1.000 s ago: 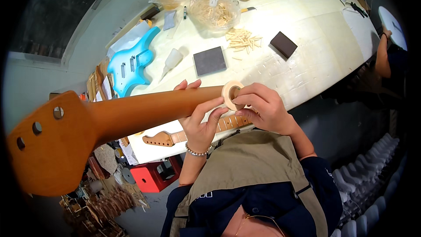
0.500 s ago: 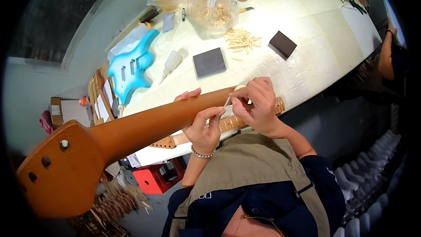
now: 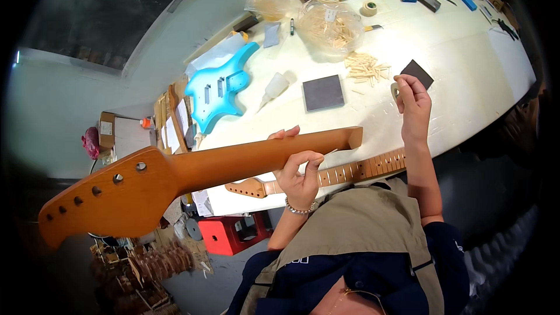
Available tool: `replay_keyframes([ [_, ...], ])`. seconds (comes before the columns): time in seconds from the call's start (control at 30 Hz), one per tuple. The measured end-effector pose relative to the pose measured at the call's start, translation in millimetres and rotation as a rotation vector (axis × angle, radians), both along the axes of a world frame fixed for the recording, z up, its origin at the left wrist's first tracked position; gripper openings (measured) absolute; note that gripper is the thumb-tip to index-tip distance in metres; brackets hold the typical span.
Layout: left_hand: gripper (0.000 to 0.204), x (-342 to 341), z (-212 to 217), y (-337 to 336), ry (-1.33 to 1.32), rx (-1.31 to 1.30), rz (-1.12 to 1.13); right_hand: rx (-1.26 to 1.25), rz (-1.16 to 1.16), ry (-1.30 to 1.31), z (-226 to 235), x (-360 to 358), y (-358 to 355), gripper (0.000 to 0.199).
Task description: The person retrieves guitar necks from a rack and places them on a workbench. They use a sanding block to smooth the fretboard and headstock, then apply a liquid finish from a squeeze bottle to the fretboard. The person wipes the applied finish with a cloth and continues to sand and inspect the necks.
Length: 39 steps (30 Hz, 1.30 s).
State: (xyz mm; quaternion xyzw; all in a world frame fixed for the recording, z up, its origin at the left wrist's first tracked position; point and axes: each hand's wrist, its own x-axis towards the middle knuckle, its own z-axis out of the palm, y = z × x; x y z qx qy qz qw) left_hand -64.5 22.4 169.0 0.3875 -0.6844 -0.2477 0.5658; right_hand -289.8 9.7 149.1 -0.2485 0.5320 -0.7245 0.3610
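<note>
A brown wooden guitar neck (image 3: 245,154) stretches from its headstock at the far left to its squared heel near the middle. My left hand (image 3: 300,181) is wrapped round it, with fingertips showing over the far side. Between that hand's thumb and forefinger sticks out a thin pale strip (image 3: 331,151). My right hand (image 3: 415,108), apart from the neck, grips a small beige ring that looks like a roll of tape (image 3: 395,91); the fingers cover part of it. A second neck, with a fretted fingerboard (image 3: 341,173), lies on the table edge below.
On the pale table (image 3: 466,93) are a blue guitar body (image 3: 217,88), a squeeze bottle (image 3: 274,88), a grey block (image 3: 324,93), a pile of wooden pegs (image 3: 366,69), a dark block (image 3: 419,73) and a bag of pegs (image 3: 331,26). A red stool (image 3: 224,236) stands below.
My right hand has moved away from my left, up and to the right, with the ring. The left hand keeps the neck and the pale strip. The view has shifted, uncovering the neck's heel.
</note>
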Motion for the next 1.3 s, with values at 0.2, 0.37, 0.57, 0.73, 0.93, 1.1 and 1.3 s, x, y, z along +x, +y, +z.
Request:
replay_keyframes([
  [0.2, 0.017, 17, -8, -3, 0.077, 0.105, -0.030, -0.211, 0.543, 0.570, 27, 45, 15, 0.039],
  [0.37, 0.012, 17, -12, -4, 0.137, 0.128, -0.032, -0.308, 0.463, 0.736, 33, 64, 14, 0.027],
  [0.57, 0.017, 19, -12, -6, 0.180, 0.084, -0.045, -0.307, 0.368, 0.798, 32, 77, 12, 0.015],
  [0.73, 0.032, 26, -20, -7, 0.165, 0.087, -0.033, -0.219, 0.380, 0.593, 27, 69, 8, 0.010],
  [0.93, 0.012, 28, -18, -12, 0.197, 0.083, -0.013, -0.248, 0.738, 0.425, 51, 101, -4, 0.007],
  [1.1, 0.007, 36, -28, -9, 0.341, 0.283, -0.029, -0.298, 0.819, 0.462, 66, 144, -14, 0.011],
  [1.3, 0.009, 27, -25, -7, 0.395, 0.217, 0.001, -0.228, 0.641, 0.648, 69, 161, -16, 0.021],
])
